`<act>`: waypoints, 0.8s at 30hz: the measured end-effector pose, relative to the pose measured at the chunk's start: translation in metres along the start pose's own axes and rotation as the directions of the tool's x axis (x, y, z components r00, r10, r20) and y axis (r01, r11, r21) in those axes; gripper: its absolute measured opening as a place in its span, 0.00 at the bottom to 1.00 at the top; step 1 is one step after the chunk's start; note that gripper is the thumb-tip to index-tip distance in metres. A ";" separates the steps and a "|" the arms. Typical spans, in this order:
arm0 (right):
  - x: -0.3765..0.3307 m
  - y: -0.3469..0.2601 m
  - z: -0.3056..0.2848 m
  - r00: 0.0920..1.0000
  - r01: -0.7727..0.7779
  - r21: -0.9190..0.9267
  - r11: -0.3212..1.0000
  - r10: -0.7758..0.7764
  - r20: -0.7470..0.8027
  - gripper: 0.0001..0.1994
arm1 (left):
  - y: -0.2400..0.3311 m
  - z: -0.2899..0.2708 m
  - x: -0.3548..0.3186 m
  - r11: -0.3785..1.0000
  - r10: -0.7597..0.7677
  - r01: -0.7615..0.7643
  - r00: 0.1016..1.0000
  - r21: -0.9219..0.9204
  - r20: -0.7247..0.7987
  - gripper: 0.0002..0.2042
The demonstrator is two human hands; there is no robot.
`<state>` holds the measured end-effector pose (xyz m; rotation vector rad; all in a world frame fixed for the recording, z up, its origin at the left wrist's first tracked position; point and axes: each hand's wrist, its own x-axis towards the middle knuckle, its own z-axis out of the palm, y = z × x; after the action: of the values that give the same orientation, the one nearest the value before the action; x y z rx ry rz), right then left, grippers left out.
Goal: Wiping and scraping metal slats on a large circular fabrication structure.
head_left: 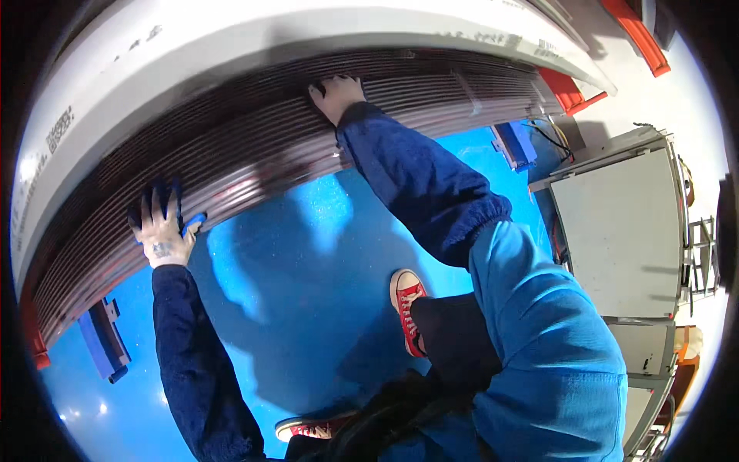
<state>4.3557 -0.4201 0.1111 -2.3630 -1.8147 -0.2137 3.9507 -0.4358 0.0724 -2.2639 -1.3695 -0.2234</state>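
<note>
My left hand [163, 231], in a white glove with dark blue fingertips, lies with fingers spread on a long stack of thin dark strips or sheets [254, 138]. Farther right, my right hand [339, 96], gloved in the same kind, rests on the stack with its thumb apart and fingertips partly hidden against the dark layers. Neither hand visibly holds anything. The stack's near edge is shiny and reddish grey, and its parallel layers run from lower left to upper right. I cannot make out their exact kind.
A long white panel or carton [323, 23] lies beyond the stack. Red end pieces [562, 88] and blue supports [106, 339] stand by its ends. At right is a grey-white cabinet [620, 235] near cables. My red shoes [408, 308] are on the blue floor [331, 277].
</note>
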 end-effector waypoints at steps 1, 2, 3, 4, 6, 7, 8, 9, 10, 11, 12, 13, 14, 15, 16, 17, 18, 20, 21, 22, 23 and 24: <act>0.000 -0.004 -0.001 1.000 0.015 0.000 1.000 -0.015 0.009 0.27 | 0.002 -0.008 -0.001 0.999 -0.032 0.030 0.997 0.034 0.066 0.36; -0.001 -0.009 -0.002 0.999 0.034 0.004 0.999 -0.034 0.019 0.27 | 0.003 -0.017 -0.002 0.995 -0.069 0.060 0.989 0.074 0.133 0.35; -0.001 -0.018 -0.002 0.998 0.059 0.014 0.998 -0.059 0.030 0.27 | 0.003 -0.026 -0.006 0.988 -0.114 0.090 0.973 0.124 0.202 0.35; 0.004 -0.020 0.004 0.989 -0.013 -0.004 1.000 0.013 0.146 0.28 | 0.003 -0.030 -0.007 0.970 -0.100 0.043 0.968 0.238 0.232 0.34; -0.006 -0.044 -0.024 0.841 -0.334 0.189 0.923 0.202 0.502 0.26 | -0.015 -0.039 -0.012 0.992 -0.059 0.103 0.897 -0.076 0.439 0.36; -0.004 -0.047 -0.023 0.809 -0.338 0.111 0.935 0.228 0.542 0.24 | -0.016 -0.041 -0.014 0.997 -0.015 0.047 0.908 -0.067 0.418 0.33; 0.004 -0.029 -0.021 0.780 -0.345 0.023 0.938 0.273 0.563 0.23 | -0.014 -0.048 -0.006 0.959 0.050 0.069 0.914 -0.275 0.403 0.31; 0.009 0.017 -0.004 0.892 -0.218 0.038 0.975 0.183 0.413 0.24 | -0.005 -0.065 0.020 0.940 0.090 0.128 0.801 -0.317 0.592 0.29; 0.005 0.012 -0.011 0.943 0.131 -0.038 0.991 -0.113 0.312 0.28 | -0.018 -0.045 0.000 0.925 0.089 0.079 0.907 -0.372 0.412 0.28; 0.011 0.040 -0.006 0.924 0.214 0.042 0.976 -0.216 0.316 0.28 | -0.014 -0.062 0.014 0.937 0.131 0.061 0.851 -0.344 0.508 0.28; 0.029 0.064 0.010 0.948 0.055 0.061 0.997 -0.071 0.310 0.33 | -0.012 -0.069 0.013 0.934 0.086 0.093 0.877 -0.344 0.473 0.28; 0.038 0.086 0.014 0.946 -0.121 0.072 0.990 0.093 0.310 0.39 | -0.012 -0.053 0.007 0.936 0.061 0.049 0.952 -0.348 0.301 0.30; 0.046 0.076 0.009 0.948 0.021 0.202 0.979 -0.084 0.308 0.40 | -0.021 -0.036 -0.012 0.959 0.011 0.031 0.989 -0.281 0.147 0.33; 0.051 0.080 0.020 0.934 0.074 0.252 0.965 -0.155 0.320 0.40 | -0.027 -0.030 -0.016 0.961 0.016 0.036 0.983 -0.273 0.185 0.35; 0.054 0.085 0.031 0.911 0.260 -0.150 0.954 -0.191 0.366 0.40 | -0.029 -0.026 -0.018 0.956 0.013 0.031 0.989 -0.290 0.149 0.36; 0.058 0.085 0.047 0.894 0.402 -0.523 0.751 -0.201 0.400 0.40 | -0.028 -0.022 -0.017 0.950 0.018 0.016 0.994 -0.313 0.106 0.36; 0.042 0.019 0.037 0.873 0.450 -0.478 0.754 -0.261 0.411 0.40 | -0.031 -0.008 -0.028 0.951 -0.029 0.039 0.999 -0.306 0.039 0.36; -0.004 -0.041 0.002 0.861 0.476 -0.395 0.786 -0.324 0.392 0.40 | -0.036 -0.015 -0.037 0.964 -0.062 0.093 0.990 -0.250 0.127 0.36; 0.006 -0.027 0.001 0.865 0.467 -0.371 0.802 -0.328 0.380 0.40 | -0.034 -0.021 -0.033 0.967 -0.066 0.095 0.990 -0.237 0.126 0.36; 0.009 -0.017 0.005 0.869 0.457 -0.346 0.819 -0.329 0.369 0.40 | -0.034 -0.027 -0.029 0.963 -0.067 0.108 0.983 -0.246 0.168 0.35; 0.004 -0.026 -0.003 0.873 0.447 -0.318 0.836 -0.331 0.357 0.39 | -0.038 -0.031 -0.024 0.960 -0.068 0.121 0.975 -0.251 0.211 0.34; 0.017 -0.004 0.004 0.882 0.429 -0.302 0.852 -0.321 0.346 0.39 | -0.041 -0.032 -0.014 0.961 -0.064 0.115 0.977 -0.250 0.203 0.34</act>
<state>4.3566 -0.4024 0.1105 -2.3282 -2.5888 -0.2998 3.9114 -0.4467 0.1080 -2.4947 -1.6288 -0.2307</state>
